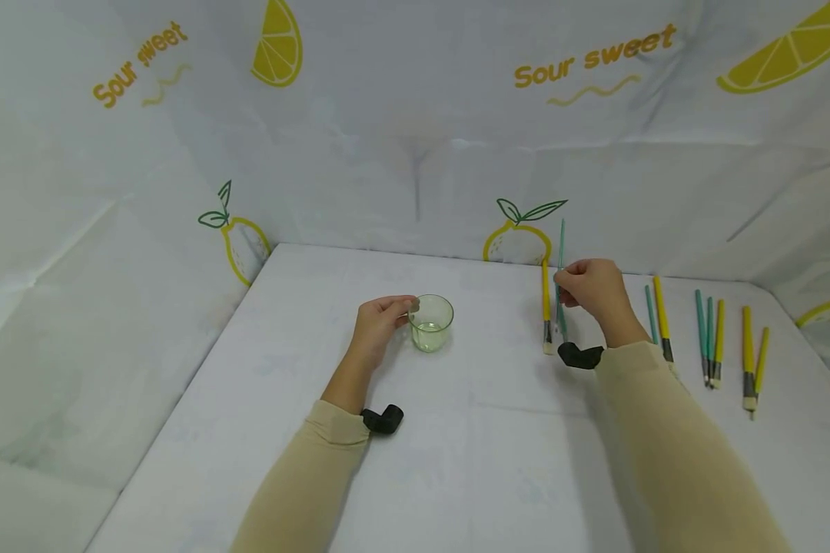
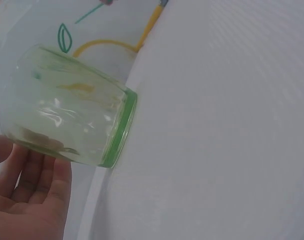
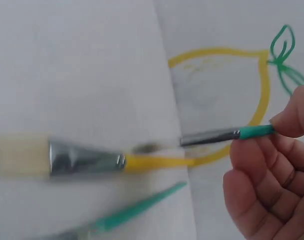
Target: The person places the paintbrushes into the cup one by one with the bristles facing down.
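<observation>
A clear, green-tinted glass (image 1: pixel 431 324) stands upright on the white table; its thick green base shows in the left wrist view (image 2: pixel 123 131). My left hand (image 1: pixel 380 326) pinches the glass at its rim, thumb and fingers on its left side. Between thumb and fingers, my right hand (image 1: pixel 591 296) grips a thin brush with a teal handle (image 1: pixel 562 240). In the right wrist view its dark ferrule (image 3: pixel 211 136) and blurred bristles point left, above the table's back edge. Beside it lie a wide yellow brush (image 1: pixel 546 296) and another teal brush (image 3: pixel 137 207).
Right of my right hand lie a teal brush (image 1: pixel 651 311) and a yellow brush (image 1: pixel 661 311). Farther right are several more teal and yellow brushes (image 1: pixel 748 346). A white cloth with lemon prints (image 1: pixel 360 177) hangs behind the table (image 1: pixel 443 461).
</observation>
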Demonstrator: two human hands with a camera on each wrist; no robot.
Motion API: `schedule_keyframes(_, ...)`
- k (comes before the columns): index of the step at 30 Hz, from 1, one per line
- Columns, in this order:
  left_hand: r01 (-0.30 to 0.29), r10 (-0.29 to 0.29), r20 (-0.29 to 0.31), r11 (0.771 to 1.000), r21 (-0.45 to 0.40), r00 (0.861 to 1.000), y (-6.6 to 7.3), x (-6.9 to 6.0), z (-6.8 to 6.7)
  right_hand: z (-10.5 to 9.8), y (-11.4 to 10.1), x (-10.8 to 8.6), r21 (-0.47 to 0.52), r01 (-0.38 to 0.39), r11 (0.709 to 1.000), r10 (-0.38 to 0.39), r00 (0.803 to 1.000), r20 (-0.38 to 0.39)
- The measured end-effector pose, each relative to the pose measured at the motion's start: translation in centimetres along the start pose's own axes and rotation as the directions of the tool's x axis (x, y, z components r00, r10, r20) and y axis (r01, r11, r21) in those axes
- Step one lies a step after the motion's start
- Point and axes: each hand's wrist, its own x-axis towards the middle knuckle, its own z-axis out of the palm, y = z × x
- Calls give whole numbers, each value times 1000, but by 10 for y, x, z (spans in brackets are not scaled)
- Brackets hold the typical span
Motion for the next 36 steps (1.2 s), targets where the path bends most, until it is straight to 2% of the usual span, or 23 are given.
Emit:
schedule_keyframes(4, -3, 3, -1, 1000, 1, 1000, 0, 0, 0, 9, -18, -4, 159, 64, 985, -57, 997, -49)
schedule_keyframes(8, -12, 12, 0, 1000, -10, 1000, 0, 1, 0, 22, -38, -10, 306, 155, 939, -133, 987, -92)
schedule_keyframes(11, -22, 22, 3, 1000, -18, 1000, -2, 2, -1, 34, -55, -16, 414, 228, 881, -196, 973, -119)
schedule_keyframes(17, -36, 37, 12, 999, -33, 999, -3, 3, -2, 56, -91, -27, 577, 341, 742, -301, 939, -167)
schedule_keyframes(20, -40, 40, 14, 998, -51, 999, -3, 3, -2, 69, -103, -29, 602, 376, 704, -333, 924, -187)
schedule_keyframes(23, -43, 44, 13, 997, -63, 999, -3, 4, -1, 82, -109, -28, 589, 391, 707, -344, 918, -196)
schedule_keyframes(29, -33, 34, 9, 997, -70, 999, -3, 3, 0, 107, -106, -26, 512, 390, 766, -346, 920, -183)
schedule_keyframes(36, -27, 27, -1, 997, -70, 1000, -4, 3, 1, 128, -98, -25, 486, 325, 811, -304, 945, -125)
